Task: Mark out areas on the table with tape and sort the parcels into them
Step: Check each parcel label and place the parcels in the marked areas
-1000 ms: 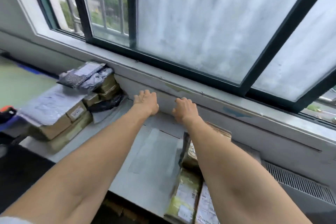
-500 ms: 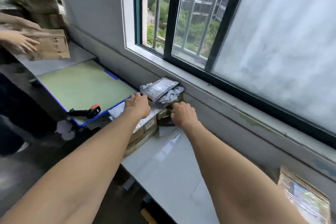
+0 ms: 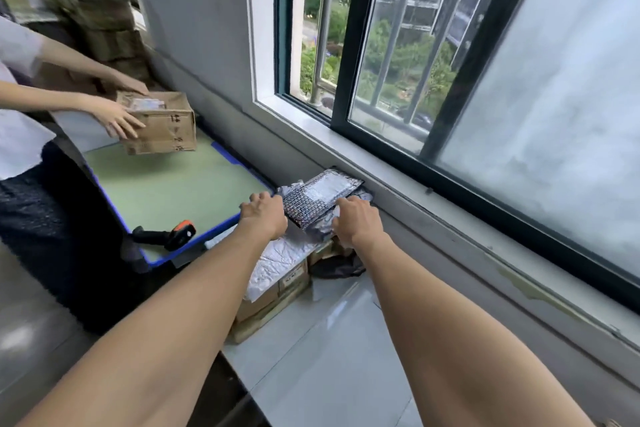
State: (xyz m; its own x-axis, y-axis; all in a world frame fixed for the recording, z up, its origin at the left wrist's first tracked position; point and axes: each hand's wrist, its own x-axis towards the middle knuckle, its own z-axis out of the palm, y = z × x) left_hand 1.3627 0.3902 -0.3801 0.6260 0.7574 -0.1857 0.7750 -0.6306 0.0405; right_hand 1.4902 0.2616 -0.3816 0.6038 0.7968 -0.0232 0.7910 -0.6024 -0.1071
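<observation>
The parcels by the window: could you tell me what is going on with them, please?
The wearer's left hand and right hand grip a grey patterned plastic mailer atop a pile of brown cardboard boxes on the white table. Beside them, another person holds a brown cardboard box over a blue-edged green mat.

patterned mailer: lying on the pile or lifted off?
On the pile. The patterned mailer lies atop the grey bags, with the left hand and right hand at its edges. Cannot tell whether either grips it.
</observation>
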